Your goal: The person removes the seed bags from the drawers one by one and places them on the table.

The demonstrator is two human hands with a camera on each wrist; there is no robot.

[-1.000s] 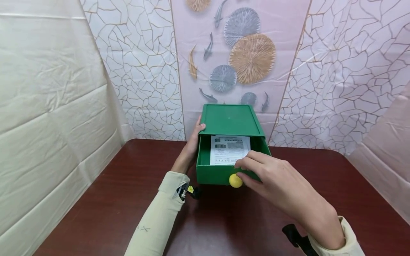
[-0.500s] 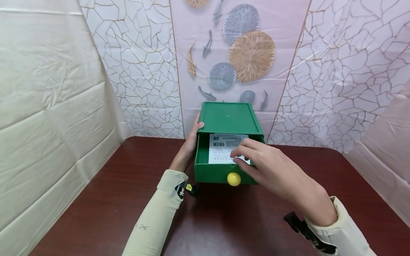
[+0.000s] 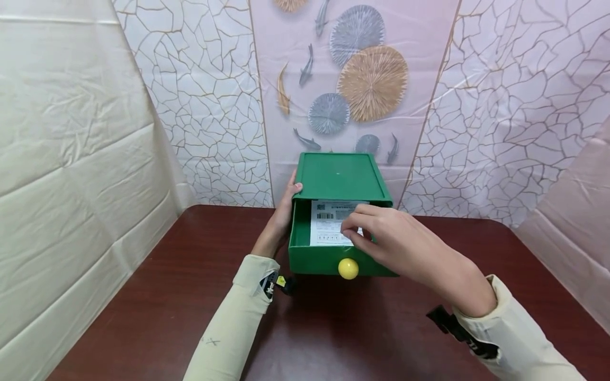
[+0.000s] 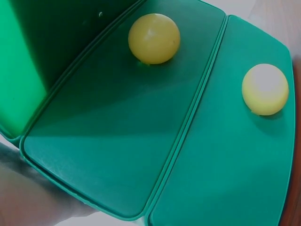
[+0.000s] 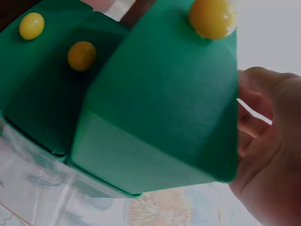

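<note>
A smooth green drawer (image 3: pixel 315 260) stands open in its boxy casing (image 3: pixel 339 179), a ball-shaped yellow knob (image 3: pixel 348 269) on its front and a flat printed sheet (image 3: pixel 326 227) inside. Working remotely, I hold the right hand (image 3: pixel 397 238) over it, fingers bent; whether they grip anything I cannot tell. The left hand (image 3: pixel 283 210) lies with fingers extended along the casing's side, thumb at the top edge. Below spreads a glossy, dark-red worktop (image 3: pixel 190 275); behind hangs a creased, crackle-patterned cloth (image 3: pixel 214 106).
</note>
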